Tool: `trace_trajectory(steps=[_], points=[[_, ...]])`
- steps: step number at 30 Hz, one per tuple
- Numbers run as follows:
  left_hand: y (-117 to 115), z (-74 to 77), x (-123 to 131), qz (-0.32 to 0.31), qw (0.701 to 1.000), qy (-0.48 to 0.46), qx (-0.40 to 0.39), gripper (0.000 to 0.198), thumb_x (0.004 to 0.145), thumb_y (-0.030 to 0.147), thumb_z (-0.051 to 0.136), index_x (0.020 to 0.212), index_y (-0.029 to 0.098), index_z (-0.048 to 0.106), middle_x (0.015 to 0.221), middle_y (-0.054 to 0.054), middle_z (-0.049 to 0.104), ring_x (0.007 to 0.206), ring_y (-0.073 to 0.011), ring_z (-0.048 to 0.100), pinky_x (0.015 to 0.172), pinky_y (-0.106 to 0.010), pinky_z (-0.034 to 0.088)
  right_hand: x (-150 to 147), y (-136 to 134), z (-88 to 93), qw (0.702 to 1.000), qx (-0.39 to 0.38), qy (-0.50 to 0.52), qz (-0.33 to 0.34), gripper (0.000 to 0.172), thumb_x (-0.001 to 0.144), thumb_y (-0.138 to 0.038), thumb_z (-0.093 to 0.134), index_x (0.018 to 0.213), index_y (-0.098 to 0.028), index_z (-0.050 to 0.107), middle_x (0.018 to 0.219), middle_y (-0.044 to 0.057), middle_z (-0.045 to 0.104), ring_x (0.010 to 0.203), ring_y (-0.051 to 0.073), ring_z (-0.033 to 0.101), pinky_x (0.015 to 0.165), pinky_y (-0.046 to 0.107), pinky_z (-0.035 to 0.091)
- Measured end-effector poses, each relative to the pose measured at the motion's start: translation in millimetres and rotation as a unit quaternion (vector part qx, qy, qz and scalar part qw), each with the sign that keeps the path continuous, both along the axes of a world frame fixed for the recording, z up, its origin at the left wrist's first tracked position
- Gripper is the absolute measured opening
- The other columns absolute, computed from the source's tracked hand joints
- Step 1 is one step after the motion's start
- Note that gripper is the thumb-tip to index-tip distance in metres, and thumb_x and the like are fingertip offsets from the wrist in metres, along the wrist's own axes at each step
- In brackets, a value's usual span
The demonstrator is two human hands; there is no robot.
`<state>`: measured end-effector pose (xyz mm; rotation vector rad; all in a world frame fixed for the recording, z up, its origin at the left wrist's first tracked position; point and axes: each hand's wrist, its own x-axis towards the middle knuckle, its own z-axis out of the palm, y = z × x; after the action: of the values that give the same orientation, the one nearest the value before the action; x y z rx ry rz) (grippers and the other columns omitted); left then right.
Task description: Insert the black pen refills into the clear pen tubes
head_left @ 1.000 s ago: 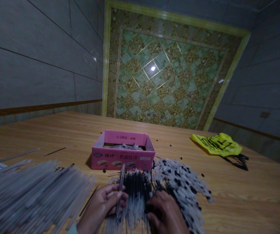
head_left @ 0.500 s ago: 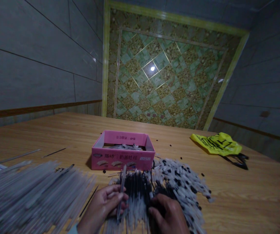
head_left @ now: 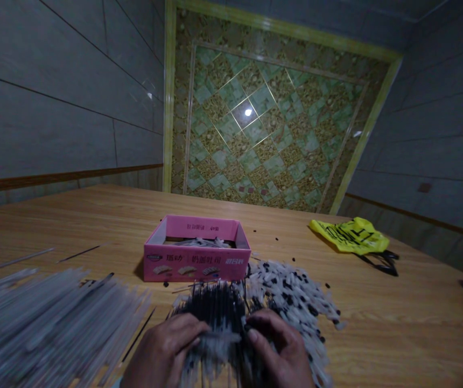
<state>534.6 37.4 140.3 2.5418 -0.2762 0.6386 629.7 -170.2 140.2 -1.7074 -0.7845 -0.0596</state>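
My left hand [head_left: 167, 347] is closed around a clear pen barrel [head_left: 219, 337], blurred by motion, which lies level and points right. Below it spreads a bundle of thin pen refills [head_left: 215, 302], dark at the far end and pale at the near end. Over the right edge of that bundle, my right hand [head_left: 278, 347] has its thumb and fingertips close together. A small pale piece shows at those fingertips, too small to name. Right of this hand is a heap of small whitish caps [head_left: 296, 291] mixed with black pieces.
Many clear barrels [head_left: 49, 328] lie in a broad pile at the left. Behind the refills stands a pink box [head_left: 197, 268] with pale pieces inside. A yellow bag [head_left: 352, 236] with black handles rests at the right of the wooden table [head_left: 106, 215], near the tiled wall.
My left hand has turned the barrel from near upright to level, pointing towards my right hand. My right hand stays over the refills and caps. The view has shifted slightly.
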Motion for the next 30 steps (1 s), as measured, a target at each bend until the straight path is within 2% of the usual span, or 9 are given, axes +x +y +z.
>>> trace_trajectory(steps=[6, 10, 30], points=[[1.8, -4.8, 0.5, 0.021, 1.000, 0.022, 0.008, 0.031, 0.080, 0.008, 0.041, 0.093, 0.025, 0.064, 0.086, -0.004, 0.068, 0.079, -0.0160, 0.065, 0.068, -0.023, 0.051, -4.4, 1.3, 5.0, 0.997, -0.035, -0.063, -0.001, 0.010, 0.078, -0.025, 0.057, 0.081, -0.019, 0.065, 0.079, 0.004, 0.065, 0.077, 0.019, 0.062, 0.069, 0.024, 0.049], [0.4, -2.8, -0.5, 0.021, 1.000, 0.022, 0.008, 0.032, 0.080, 0.008, 0.041, 0.093, 0.024, 0.064, 0.085, -0.004, 0.068, 0.078, -0.0162, 0.065, 0.067, -0.023, 0.051, -4.8, 1.6, 5.6, 0.995, -0.030, -0.097, -0.005, 0.009, 0.077, -0.022, 0.057, 0.080, -0.020, 0.065, 0.078, 0.004, 0.066, 0.075, 0.018, 0.062, 0.068, 0.023, 0.050], [1.8, -4.1, -0.6, 0.017, 0.999, 0.014, 0.027, 0.038, 0.075, 0.003, 0.041, 0.095, 0.026, 0.063, 0.084, -0.002, 0.068, 0.076, -0.0162, 0.064, 0.065, -0.023, 0.051, -4.1, 2.5, 5.2, 0.991, -0.033, -0.129, 0.019, 0.010, 0.080, -0.019, 0.054, 0.083, -0.020, 0.063, 0.079, 0.002, 0.063, 0.077, 0.016, 0.061, 0.069, 0.021, 0.047]])
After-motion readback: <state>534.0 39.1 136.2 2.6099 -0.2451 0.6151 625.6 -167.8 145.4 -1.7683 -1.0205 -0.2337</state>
